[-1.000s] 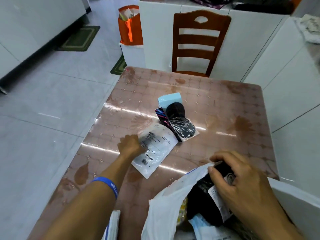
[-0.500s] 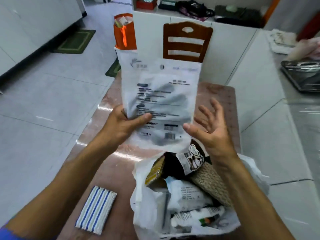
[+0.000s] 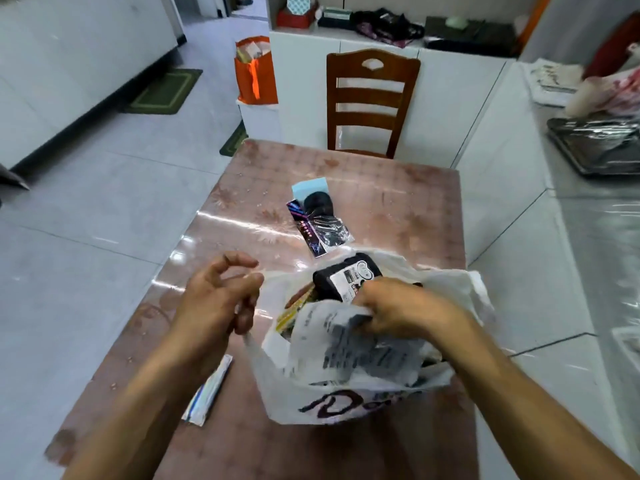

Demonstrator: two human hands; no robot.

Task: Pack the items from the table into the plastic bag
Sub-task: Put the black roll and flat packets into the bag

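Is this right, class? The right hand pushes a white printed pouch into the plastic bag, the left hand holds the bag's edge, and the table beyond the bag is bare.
Not quite. In the head view the table beyond the bag is not bare: a clear packet with something black inside lies there. The right hand does push the pouch in, and the left hand holds the bag's edge.

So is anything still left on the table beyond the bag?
Yes, a clear packet of black items and a light blue box lie on the table beyond the plastic bag.
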